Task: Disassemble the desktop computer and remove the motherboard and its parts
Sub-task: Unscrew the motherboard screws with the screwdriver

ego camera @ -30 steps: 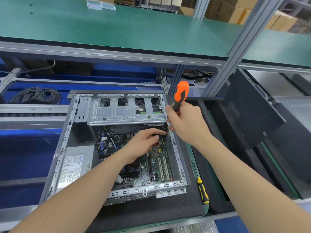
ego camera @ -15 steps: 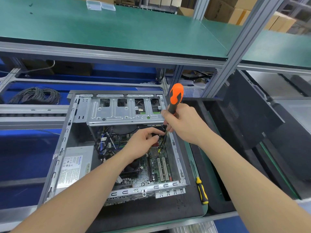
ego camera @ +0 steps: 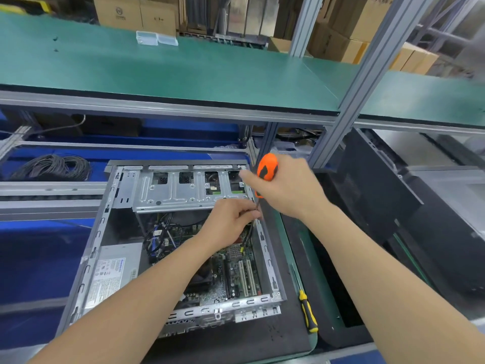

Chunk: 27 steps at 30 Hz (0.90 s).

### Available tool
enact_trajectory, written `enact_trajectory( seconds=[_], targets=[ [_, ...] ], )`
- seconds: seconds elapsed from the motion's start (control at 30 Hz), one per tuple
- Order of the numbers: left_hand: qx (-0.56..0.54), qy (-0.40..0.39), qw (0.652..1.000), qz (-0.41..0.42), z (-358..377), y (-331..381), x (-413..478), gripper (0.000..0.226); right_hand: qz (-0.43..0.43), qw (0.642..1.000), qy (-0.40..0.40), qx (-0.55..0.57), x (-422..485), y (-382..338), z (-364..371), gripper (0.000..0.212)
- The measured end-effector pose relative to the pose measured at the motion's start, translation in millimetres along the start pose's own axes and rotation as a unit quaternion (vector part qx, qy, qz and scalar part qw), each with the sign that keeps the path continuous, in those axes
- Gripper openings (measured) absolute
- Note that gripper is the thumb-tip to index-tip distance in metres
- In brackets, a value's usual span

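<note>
An open desktop case (ego camera: 94, 248) lies on its side on the bench. Its green motherboard (ego camera: 236, 274) shows in the lower right of the case, with a silver drive cage (ego camera: 183, 190) above and a grey power supply (ego camera: 115, 271) at the left. My right hand (ego camera: 291, 190) grips an orange-handled screwdriver (ego camera: 267, 168), shaft pointing down into the case near its right wall. My left hand (ego camera: 231, 219) reaches inside, and its fingertips pinch the screwdriver shaft just above the board. A bundle of cables (ego camera: 162, 237) sits left of that hand.
A yellow-and-black screwdriver (ego camera: 308, 313) lies on the mat right of the case. Black case panels (ego camera: 393, 206) stand at the right. A green shelf (ego camera: 183, 74) overhangs the bench, held by an aluminium post (ego camera: 367, 74). Coiled grey cable (ego camera: 52, 166) lies at the far left.
My right hand has tilted the screwdriver handle more upright and shifted it slightly left. My left hand has slid up along the shaft towards the case's right wall.
</note>
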<state>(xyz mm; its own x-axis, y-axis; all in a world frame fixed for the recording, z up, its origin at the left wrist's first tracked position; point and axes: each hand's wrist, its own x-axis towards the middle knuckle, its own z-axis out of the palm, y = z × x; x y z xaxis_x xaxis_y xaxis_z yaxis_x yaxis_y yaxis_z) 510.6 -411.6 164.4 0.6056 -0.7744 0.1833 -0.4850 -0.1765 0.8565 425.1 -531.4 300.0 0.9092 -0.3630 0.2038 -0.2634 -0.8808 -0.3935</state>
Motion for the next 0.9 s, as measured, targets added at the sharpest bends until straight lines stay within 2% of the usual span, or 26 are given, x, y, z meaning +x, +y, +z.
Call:
enact_trajectory(
  seconds=[0.07,0.17,0.23,0.33,0.53,0.57,0.63,0.7,0.8,0.9],
  targets=[
    [0.011,0.0,1.0,-0.007,1.6,0.9,3.0,0.019,0.017,0.994,0.057,-0.088,7.0,-10.6,-12.3,0.06],
    [0.025,-0.001,1.0,-0.013,-0.2,1.5,7.2,0.02,0.014,0.984,0.061,-0.167,17.0,-23.0,-23.6,0.064],
    [0.034,-0.006,0.999,-0.001,-3.6,4.8,10.1,0.018,0.018,0.982,0.021,-0.187,23.7,-26.9,-24.7,0.058],
    [0.034,-0.024,0.999,-0.01,-12.2,7.5,15.2,0.017,0.015,0.982,-0.09,-0.164,37.6,-26.7,-32.2,0.045],
    [-0.053,-0.021,0.998,-0.012,-31.6,12.0,25.1,0.02,-0.123,0.938,-0.251,-0.205,45.7,-32.1,-59.9,0.013],
    [-0.075,-0.03,0.997,0.0,-35.0,15.6,25.6,0.017,-0.137,0.931,-0.265,-0.211,45.0,-33.5,-61.5,0.009],
    [-0.097,-0.054,0.993,0.027,-40.7,24.4,25.5,0.014,-0.167,0.913,-0.274,-0.252,45.1,-37.2,-60.7,0.022],
    [-0.108,-0.071,0.99,0.048,-42.2,33.1,25.6,0.027,-0.196,0.896,-0.271,-0.293,44.7,-40.5,-56.5,0.024],
    [-0.113,-0.073,0.99,0.043,-42.2,40.1,26.8,0.035,-0.218,0.889,-0.267,-0.302,44.2,-39.5,-51.9,0.02],
    [-0.087,-0.074,0.993,0.04,-41.5,39.3,26.2,0.038,-0.186,0.896,-0.316,-0.252,40.9,-36.2,-60.1,0.018]
  ],
)
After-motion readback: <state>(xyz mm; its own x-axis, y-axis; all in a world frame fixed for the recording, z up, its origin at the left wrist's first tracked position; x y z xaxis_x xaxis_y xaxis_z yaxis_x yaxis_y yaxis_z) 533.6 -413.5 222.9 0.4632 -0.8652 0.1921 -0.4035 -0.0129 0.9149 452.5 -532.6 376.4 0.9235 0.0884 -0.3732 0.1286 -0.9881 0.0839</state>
